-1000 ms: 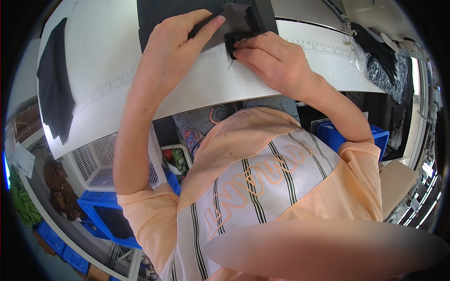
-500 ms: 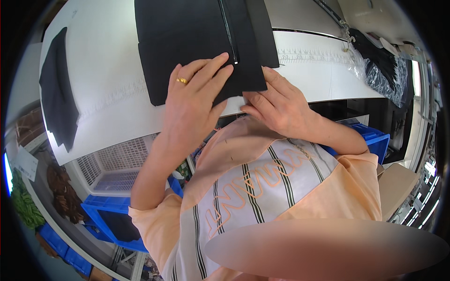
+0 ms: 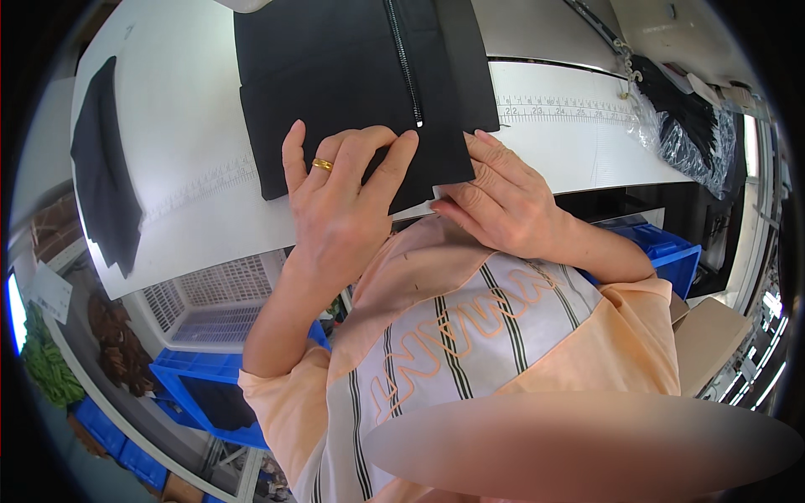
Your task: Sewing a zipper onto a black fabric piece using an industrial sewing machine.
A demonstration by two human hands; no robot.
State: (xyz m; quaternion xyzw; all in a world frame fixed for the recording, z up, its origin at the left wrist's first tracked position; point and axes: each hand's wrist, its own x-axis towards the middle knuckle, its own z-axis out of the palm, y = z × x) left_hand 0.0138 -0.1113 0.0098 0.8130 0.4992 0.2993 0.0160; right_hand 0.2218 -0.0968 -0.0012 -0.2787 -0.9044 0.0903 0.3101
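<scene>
black fabric piece with a zipper down its middle, flat on the white surface, near edge toward the body. left hand, gold ring on one finger, spread flat on the fabric's lower edge, fingers reaching toward the zipper's end; grip released, pressing rather than clasping. right hand just beside it at the fabric's lower right corner, fingertips on the cloth, thumb tucked at the edge; cannot tell whether pinching it. printed ruler marks along the surface edge. another dark cloth well apart to the left. blue crates below the surface.
</scene>
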